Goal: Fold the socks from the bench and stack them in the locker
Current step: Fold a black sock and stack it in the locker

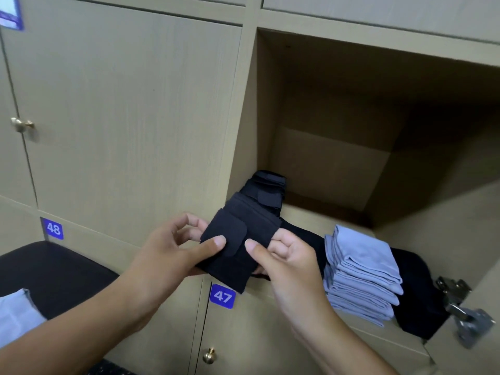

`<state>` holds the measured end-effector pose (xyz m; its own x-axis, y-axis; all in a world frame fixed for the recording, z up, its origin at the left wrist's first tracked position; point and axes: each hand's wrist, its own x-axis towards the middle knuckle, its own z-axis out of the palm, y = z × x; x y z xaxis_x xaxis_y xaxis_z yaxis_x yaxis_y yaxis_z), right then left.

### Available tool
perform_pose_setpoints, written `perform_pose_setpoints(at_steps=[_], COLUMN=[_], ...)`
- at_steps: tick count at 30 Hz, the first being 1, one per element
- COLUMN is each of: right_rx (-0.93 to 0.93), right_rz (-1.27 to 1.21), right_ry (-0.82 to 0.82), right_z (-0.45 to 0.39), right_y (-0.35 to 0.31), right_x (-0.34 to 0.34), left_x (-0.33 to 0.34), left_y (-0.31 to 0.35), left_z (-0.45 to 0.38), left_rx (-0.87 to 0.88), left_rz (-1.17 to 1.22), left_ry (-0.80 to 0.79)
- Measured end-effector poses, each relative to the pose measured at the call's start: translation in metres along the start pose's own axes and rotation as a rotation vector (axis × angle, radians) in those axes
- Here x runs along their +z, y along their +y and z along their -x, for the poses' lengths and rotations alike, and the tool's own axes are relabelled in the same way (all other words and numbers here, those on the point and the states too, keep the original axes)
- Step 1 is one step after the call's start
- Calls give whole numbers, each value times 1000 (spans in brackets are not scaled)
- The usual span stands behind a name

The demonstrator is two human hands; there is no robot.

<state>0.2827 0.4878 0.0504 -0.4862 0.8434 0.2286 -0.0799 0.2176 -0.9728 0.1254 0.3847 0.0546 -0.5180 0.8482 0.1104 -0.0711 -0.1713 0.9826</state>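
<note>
- Left hand (173, 247) and right hand (284, 255) both pinch a folded black sock (238, 239).
- Sock is at the locker (338, 125) mouth, just left of the blue stack (362, 272).
- More black socks (266, 185) lie inside the locker, behind it.

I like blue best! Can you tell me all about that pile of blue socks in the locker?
The pile of blue socks is light blue, soft-looking cloth, folded flat and stacked neatly several layers high. It sits on the floor of the open locker, near the front edge, with dark socks right beside it. No hand touches it.
</note>
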Motion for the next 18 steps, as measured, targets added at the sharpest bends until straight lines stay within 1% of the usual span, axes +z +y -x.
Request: perform_pose_setpoints(at_steps=[2,5,8,11,16,18], right_rx=[-32,6,56,123,219,249], right_rz=[-12,-84,-201,-251,-201,-133], right_ry=[68,155,154,188,221,237], right_z=[-9,-29,-50,-90,-155,-173], right_y=[-8,-25,-52,-71,-68,-65], right_x=[-4,-16,-27,-35,-40,-39], left_x=[2,2,-1,-3,-4,-5], left_y=[5,10,7,2,-4,-4], left_z=[0,0,-1,-3,-4,-3], left_rx=[54,139,186,205,232,236], left_rz=[-102,-235,-385,-509,-632,-663], left_ry=[29,28,-9,-44,-91,-109])
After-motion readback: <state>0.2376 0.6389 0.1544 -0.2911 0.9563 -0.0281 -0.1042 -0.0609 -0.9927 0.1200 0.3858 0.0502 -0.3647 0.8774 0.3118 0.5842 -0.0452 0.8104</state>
